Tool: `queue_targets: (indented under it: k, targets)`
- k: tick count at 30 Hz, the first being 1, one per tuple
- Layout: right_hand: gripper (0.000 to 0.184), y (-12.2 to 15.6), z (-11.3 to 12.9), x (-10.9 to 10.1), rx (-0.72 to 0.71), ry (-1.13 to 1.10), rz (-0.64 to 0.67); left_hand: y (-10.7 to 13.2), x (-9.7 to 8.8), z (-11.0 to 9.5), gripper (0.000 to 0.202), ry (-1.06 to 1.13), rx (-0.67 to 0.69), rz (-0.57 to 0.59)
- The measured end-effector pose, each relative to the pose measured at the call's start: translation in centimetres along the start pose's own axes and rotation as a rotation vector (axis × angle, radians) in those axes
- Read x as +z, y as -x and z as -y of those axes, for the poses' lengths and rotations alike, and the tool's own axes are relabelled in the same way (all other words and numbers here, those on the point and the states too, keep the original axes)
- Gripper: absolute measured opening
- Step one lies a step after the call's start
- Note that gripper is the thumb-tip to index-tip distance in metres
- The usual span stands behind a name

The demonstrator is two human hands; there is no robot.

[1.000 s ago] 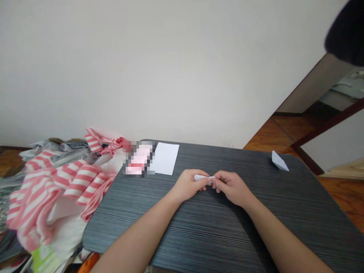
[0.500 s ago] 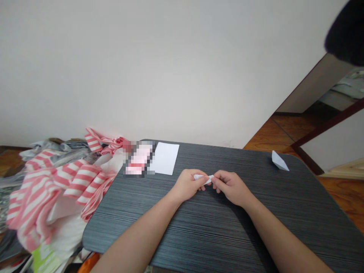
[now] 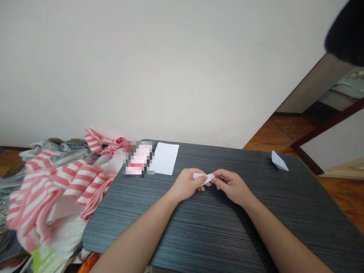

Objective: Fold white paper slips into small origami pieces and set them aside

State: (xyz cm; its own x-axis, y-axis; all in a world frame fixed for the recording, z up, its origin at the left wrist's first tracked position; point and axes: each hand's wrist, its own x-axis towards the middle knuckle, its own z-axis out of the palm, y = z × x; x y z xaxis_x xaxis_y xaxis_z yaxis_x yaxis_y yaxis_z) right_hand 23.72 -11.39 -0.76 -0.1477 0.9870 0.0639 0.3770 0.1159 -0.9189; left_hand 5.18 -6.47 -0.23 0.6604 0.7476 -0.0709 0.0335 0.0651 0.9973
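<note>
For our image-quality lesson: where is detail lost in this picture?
Head view: light soft and even, no glare on the table; a pixelated patch beside the white sheet hides detail; a dark blurred blob blocks the top right corner; the folded paper in left hand and right hand is sharp.

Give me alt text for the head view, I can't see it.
The left hand and right hand pinch a small folded paper between them over a dark grey table. Beyond lie a flat white sheet and, near the far right corner, a folded paper shape; red-striped cloth is heaped at the left.
</note>
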Motion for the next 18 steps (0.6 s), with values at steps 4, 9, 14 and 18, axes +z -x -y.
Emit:
queue_targets:
  k: [4, 9, 14, 18]
  targets:
    - [0.016, 0.07, -0.28, 0.10, -0.012, -0.032, -0.039, 0.02, -0.06, 0.14, 0.029, 0.016, -0.014, -0.002]
    - [0.013, 0.10, -0.19, -0.09, -0.070, 0.012, -0.056, 0.04, -0.10, 0.14, 0.029, 0.053, -0.026, -0.002]
    - [0.012, 0.07, 0.18, -0.38, -0.147, 0.069, -0.070, 0.04, -0.05, 0.10, 0.029, 0.081, -0.031, 0.011]
    - [0.012, 0.06, 0.26, -0.38, -0.180, 0.079, -0.072, -0.03, 0.02, 0.12, 0.030, 0.089, -0.034, 0.014]
